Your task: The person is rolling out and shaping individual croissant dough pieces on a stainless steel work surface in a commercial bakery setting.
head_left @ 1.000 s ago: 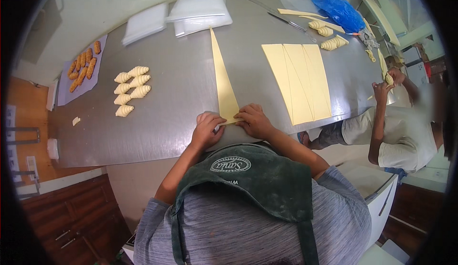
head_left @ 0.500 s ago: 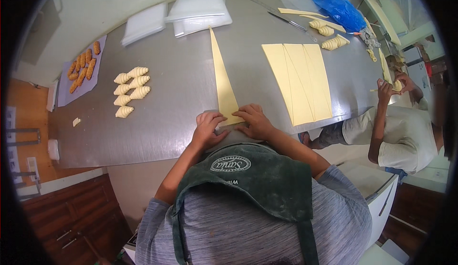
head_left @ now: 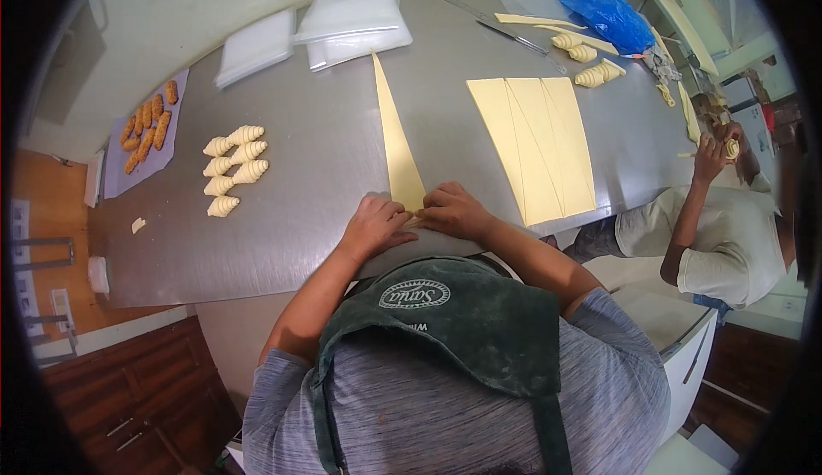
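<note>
Dough triangle (head_left: 396, 145), smooth and pale, lies on the steel table (head_left: 317, 175), its wide near edge pinched in the curled fingers of left hand (head_left: 373, 223) and right hand (head_left: 457, 212). Leftward, ridged rolls (head_left: 250, 171); beyond, glossy plastic packs (head_left: 353, 14) by its pointed tip.

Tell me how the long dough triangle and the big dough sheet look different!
The dough triangle narrows to a point; the dough sheet is wide. The sheet has thin lines; the triangle shows none. The left hand and right hand touch the triangle, not the sheet. Both are pale yellow, on the metal table.
</note>
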Motion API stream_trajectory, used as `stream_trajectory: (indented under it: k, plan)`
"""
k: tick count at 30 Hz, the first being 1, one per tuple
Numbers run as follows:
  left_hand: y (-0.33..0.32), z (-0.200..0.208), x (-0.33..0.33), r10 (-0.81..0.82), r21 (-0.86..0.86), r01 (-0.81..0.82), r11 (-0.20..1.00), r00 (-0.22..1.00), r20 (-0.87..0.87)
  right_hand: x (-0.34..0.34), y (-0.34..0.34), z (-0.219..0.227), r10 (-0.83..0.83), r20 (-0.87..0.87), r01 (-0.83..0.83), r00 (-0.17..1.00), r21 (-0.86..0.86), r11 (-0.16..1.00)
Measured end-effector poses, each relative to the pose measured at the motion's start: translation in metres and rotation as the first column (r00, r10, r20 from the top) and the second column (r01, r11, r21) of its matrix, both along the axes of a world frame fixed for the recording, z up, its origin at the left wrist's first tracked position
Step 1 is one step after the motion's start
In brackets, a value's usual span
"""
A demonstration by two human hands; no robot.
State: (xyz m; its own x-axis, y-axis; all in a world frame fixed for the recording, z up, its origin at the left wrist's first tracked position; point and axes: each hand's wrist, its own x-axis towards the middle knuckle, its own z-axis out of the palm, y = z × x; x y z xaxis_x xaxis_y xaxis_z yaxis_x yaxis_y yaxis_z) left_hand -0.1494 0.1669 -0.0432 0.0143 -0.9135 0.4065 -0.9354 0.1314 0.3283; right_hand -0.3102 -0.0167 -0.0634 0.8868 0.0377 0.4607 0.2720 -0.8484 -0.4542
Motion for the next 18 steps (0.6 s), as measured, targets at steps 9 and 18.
stream_trajectory:
  k: [9,18]
  plan:
    - [-0.005,-0.003,0.009,-0.023,0.006,0.023,1.0,0.999,0.037,0.001,0.001,0.008,0.004,0.018,-0.003,1.0,-0.03,1.0]
    - [-0.003,-0.003,0.004,0.01,0.006,-0.011,1.0,1.0,0.011,0.003,-0.002,0.002,-0.014,0.001,0.014,1.0,-0.038,0.999]
